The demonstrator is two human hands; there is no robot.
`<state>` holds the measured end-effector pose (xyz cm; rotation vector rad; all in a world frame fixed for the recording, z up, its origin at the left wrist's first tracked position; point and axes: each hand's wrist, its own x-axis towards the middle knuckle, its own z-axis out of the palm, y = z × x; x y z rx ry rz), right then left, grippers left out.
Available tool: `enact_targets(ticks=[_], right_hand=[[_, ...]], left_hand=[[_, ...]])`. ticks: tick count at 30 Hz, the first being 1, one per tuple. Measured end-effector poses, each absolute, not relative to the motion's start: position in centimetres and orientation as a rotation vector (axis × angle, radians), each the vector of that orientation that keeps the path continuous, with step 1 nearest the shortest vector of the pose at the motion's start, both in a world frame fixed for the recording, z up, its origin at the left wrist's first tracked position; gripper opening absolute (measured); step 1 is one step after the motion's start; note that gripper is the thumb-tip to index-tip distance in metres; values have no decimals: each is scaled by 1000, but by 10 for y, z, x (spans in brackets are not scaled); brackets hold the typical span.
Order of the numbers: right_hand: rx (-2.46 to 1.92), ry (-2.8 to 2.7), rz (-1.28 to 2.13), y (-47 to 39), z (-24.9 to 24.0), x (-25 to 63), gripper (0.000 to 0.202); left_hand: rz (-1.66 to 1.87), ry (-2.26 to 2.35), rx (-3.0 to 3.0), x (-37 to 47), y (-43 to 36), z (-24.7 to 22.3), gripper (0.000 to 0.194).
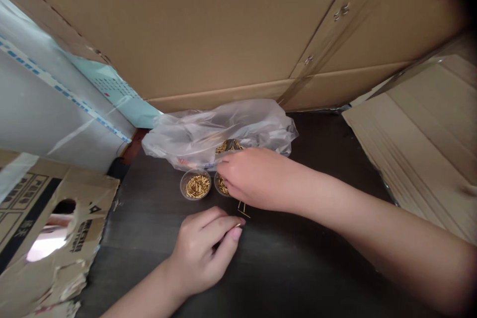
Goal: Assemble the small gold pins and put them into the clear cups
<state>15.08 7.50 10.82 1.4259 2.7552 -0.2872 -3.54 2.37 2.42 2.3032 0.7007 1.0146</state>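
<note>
My left hand [204, 248] is closed in a pinch above the dark table, with a small gold-coloured metal piece [237, 225] between thumb and forefinger. Over the right clear round cup [219, 190] my right hand [253, 176] is bent down, its fingers drawn together. It covers much of that cup, and whatever its fingertips hold is hidden. Small gold pins [222, 186] show inside. Beside it stands another clear cup [181, 186], filled with short gold pins [198, 187]. A few longer thin gold pins [244, 213] lie on the table between my hands.
Behind the cups lies a crumpled clear plastic bag [175, 136] with longer gold pins [231, 146] at its opening. A tall cardboard wall [208, 30] closes off the back of the dark table [298, 258]. Cardboard flaps stand at left [78, 198] and right [421, 129].
</note>
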Motion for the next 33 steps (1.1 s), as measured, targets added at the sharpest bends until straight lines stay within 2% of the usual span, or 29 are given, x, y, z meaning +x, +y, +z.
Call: enact_targets(ticks=[3,6,11,17,20,25,29,31,33], right_hand=[[1397,3098,-408,49,101,168,11],[1413,3363,-343,13,81,180,22],[1487,3411,-174,-26,51,184,25],[1340,3469,198,-29,50,185,28],[1319,3479,240,-29,50,185,28],[1391,3452,35,-26,47,186,30],[1538,3470,-287,-21,45,188,18],[1575,3488,-418,-19,43,188,18],[1539,3480,-430,-19,41,189,20]], left_hand=[[993,740,2147,-34,24,29,17],[937,780,2006,-31,24,34,21],[854,771,1881,-27,20,36,18],[796,794,1912,-23,18,37,21],[772,798,1892,-22,19,39,22],[740,808,1887,-22,21,38,22],[749,808,1927,-24,19,32,21],[762,800,1959,-24,18,29,18],[778,787,1988,-24,18,27,17]])
